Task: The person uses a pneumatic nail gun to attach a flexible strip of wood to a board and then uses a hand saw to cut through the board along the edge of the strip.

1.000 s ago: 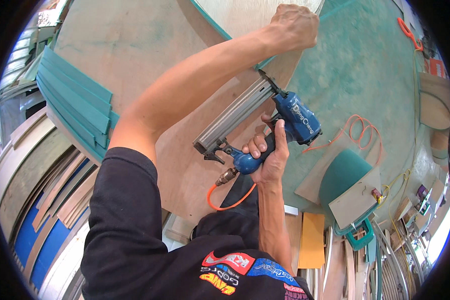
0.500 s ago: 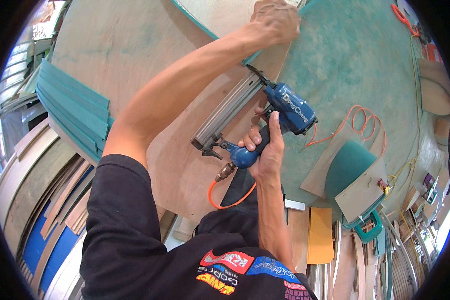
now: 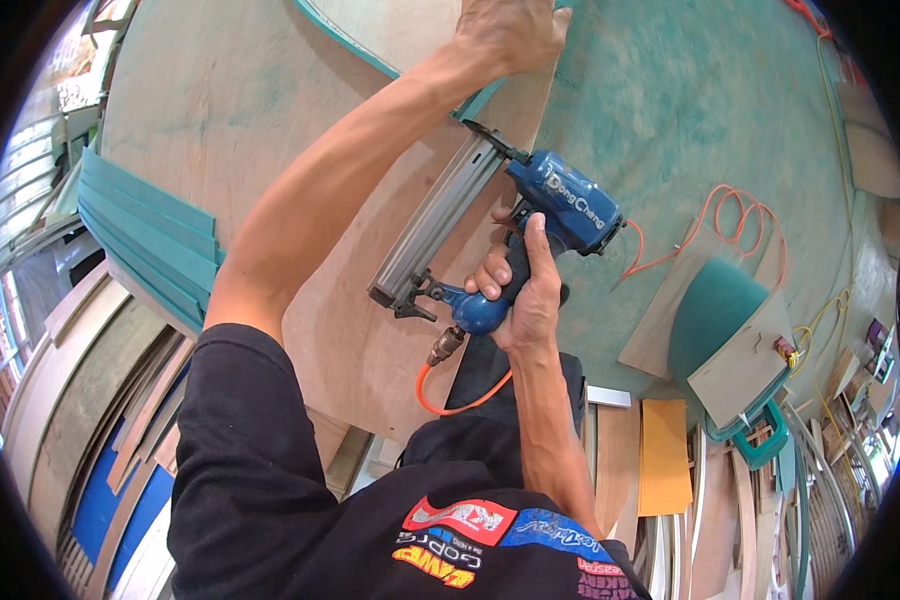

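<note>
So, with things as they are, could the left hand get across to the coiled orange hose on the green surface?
Probably not without letting go: the left hand is pressed on the plywood panel, and the nail gun in the right hand lies between it and the orange hose.

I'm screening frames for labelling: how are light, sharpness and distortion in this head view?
Head view: bright, even daylight and soft shadows; the right hand and blue nail gun are sharp; the left hand is cut by the top edge; fisheye bends the stacked boards toward the rim, and black corners frame the picture.
</note>
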Action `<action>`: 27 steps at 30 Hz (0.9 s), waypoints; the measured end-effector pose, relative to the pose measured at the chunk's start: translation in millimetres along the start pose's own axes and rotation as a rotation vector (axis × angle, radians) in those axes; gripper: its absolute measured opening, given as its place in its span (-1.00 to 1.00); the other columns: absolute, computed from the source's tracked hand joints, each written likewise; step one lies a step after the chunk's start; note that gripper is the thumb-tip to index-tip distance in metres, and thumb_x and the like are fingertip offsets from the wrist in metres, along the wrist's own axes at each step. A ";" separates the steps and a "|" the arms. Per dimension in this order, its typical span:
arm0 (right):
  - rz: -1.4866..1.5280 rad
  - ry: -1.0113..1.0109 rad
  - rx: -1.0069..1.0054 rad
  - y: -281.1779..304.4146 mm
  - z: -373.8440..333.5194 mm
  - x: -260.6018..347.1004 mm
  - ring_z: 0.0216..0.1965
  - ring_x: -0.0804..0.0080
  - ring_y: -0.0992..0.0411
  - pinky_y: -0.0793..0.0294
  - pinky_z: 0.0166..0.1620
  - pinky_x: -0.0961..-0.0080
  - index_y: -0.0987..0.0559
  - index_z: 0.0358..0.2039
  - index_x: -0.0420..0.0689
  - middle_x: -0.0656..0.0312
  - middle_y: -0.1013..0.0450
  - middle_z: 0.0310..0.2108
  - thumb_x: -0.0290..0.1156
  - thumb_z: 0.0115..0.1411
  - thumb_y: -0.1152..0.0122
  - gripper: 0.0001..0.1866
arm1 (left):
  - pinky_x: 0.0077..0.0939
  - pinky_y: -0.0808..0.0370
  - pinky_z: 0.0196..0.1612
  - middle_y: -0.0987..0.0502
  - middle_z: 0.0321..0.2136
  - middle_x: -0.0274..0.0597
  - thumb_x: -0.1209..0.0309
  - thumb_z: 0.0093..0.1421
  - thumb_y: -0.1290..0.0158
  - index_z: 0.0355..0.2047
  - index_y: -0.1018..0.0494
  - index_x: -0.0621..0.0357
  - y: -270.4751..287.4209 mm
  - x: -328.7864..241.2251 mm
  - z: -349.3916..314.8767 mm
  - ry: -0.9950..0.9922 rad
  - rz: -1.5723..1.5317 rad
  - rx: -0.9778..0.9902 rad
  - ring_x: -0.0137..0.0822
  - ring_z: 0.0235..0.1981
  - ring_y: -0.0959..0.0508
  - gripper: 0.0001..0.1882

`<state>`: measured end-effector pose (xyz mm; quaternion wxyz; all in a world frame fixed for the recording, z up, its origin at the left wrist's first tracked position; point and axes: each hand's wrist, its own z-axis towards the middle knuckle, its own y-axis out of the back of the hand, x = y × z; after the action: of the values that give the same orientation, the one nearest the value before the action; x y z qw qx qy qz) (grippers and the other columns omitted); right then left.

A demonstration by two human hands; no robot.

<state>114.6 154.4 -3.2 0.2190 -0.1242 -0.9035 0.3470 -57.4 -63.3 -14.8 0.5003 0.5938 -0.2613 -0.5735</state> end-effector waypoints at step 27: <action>-0.037 0.031 0.002 -1.8 -0.4 2.2 -0.67 0.60 -0.25 -0.50 -0.37 0.43 -0.50 0.05 -0.17 0.44 -0.20 -0.68 0.12 0.48 -0.01 -0.45 | 0.04 -0.57 -0.13 -0.62 -0.47 0.32 0.17 0.29 0.00 -0.44 -0.63 0.36 9.9 -4.1 1.7 0.013 -0.010 0.080 0.23 -0.36 -0.67 -0.55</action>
<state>112.7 154.1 -1.0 0.2394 -0.1123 -0.9017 0.3419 -57.3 -63.8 -3.9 0.4749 0.6184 -0.2779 -0.5612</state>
